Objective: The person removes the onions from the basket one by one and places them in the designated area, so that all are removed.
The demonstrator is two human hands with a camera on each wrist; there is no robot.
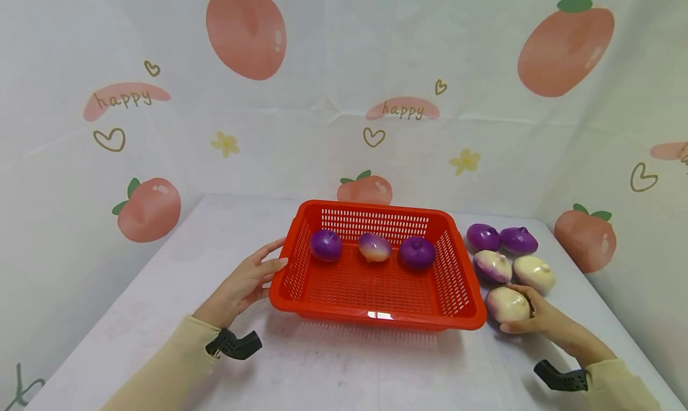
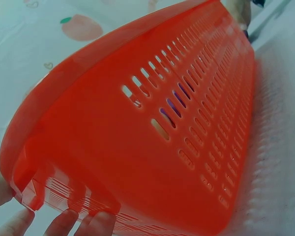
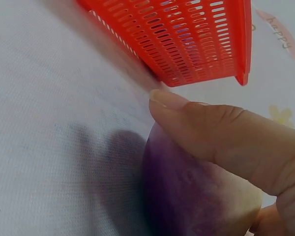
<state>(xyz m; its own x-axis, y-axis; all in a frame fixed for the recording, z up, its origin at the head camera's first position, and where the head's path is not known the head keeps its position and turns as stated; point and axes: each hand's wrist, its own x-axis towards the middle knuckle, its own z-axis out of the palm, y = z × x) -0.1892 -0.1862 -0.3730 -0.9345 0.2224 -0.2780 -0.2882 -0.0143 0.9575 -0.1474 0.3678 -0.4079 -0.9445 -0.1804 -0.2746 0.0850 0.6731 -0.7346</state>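
Note:
A red slotted basket (image 1: 376,324) stands mid-table and holds three onions: purple (image 1: 326,245), pale (image 1: 374,247), purple (image 1: 417,252). My left hand (image 1: 271,261) rests straight-fingered against the basket's left end; in the left wrist view its fingertips (image 2: 64,221) touch the basket's wall (image 2: 137,147). Right of the basket my right hand (image 1: 529,318) grips a pale, purple-tinged onion (image 1: 505,303) that sits on the table. The right wrist view shows my thumb (image 3: 211,132) curled over that onion (image 3: 187,196), with the basket's corner (image 3: 196,44) behind it.
Several more onions lie right of the basket: two purple (image 1: 482,236) (image 1: 518,240) and two pale (image 1: 493,266) (image 1: 534,273). The white table (image 1: 161,291) is backed by peach-printed cloth on three sides. Black wrist mounts (image 1: 236,344) sit near both cuffs.

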